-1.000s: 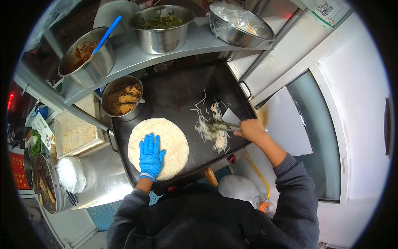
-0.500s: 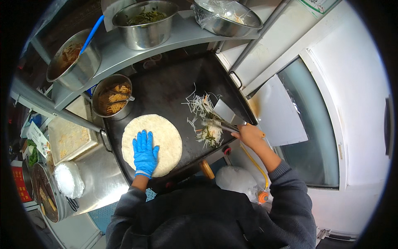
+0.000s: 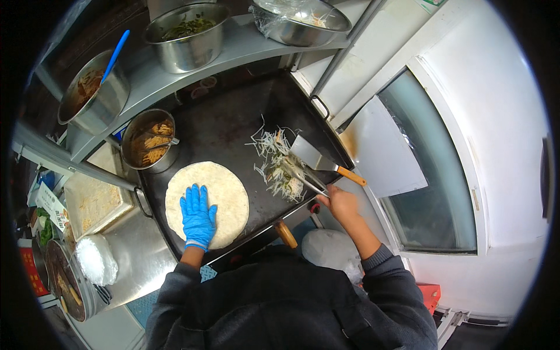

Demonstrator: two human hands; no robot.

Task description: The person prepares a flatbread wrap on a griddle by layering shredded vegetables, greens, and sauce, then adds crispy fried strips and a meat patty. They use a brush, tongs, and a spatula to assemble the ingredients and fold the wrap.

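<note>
My left hand (image 3: 199, 217), in a blue glove, lies flat with fingers stretched on a round pale flatbread (image 3: 232, 204) near the griddle's front edge. My bare right hand (image 3: 340, 205) grips silver metal tongs (image 3: 315, 185). Their tips reach into a loose heap of shredded vegetables (image 3: 274, 153), white with bits of green and orange, and are partly lost among the shreds. Just beyond the tongs, a spatula (image 3: 307, 153) with a wide metal blade and orange handle lies at the heap's right side, its handle across the griddle's edge.
The black griddle (image 3: 233, 125) has raised edges and side handles. A steel pot of yellowish strips (image 3: 128, 153) stands at its left corner. Above the far side, a grey shelf (image 3: 245, 53) carries several steel bowls. A pale tray (image 3: 119, 211) and a plastic-wrapped bundle (image 3: 97, 259) sit at left.
My right hand with the tongs has drawn slightly nearer and away from the spatula, whose orange handle now shows fully. My left hand stays flat on the flatbread. The view has shifted a little.
</note>
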